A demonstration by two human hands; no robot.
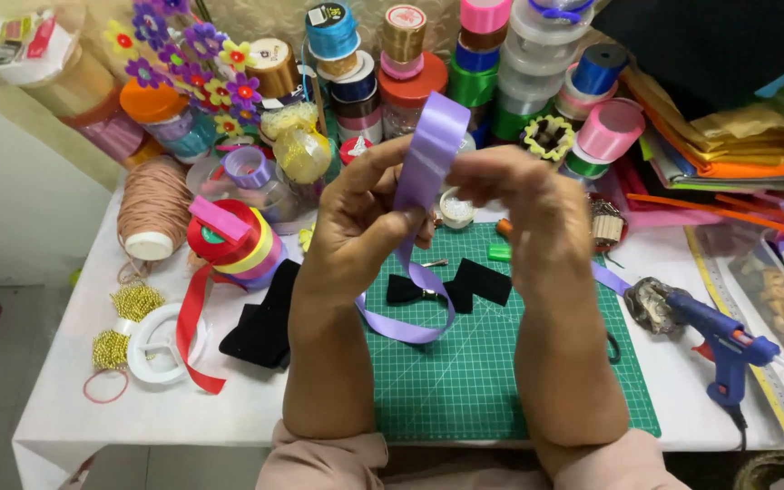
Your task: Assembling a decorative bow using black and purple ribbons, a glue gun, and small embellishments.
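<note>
A white tabletop (pixel 74 399) was seen carrying everything, and a green cutting mat (pixel 474 363) was laid at its near middle. Along the far edge, stacked ribbon spools (pixel 465 73) were crowded, with a spool of pinkish cord (pixel 153 207) at the far left. Above the mat, the left hand (pixel 356 227) and the right hand (pixel 537 213) were raised close together, and a lilac satin ribbon (pixel 424 163) was held between them. The fingers (pixel 383 172) of the left hand were closed on the ribbon, the strip being pinched under the thumb; those of the right hand were curled toward the ribbon's upper part, though how firmly it was gripped there could not be told. Below the hands the ribbon was seen hanging in a loop over the mat. A blue glue gun (pixel 728 345) was laid at the near right, a red ribbon spool (pixel 229 238) at the left, and a small black bow (pixel 446 286) on the mat just behind the loop.
</note>
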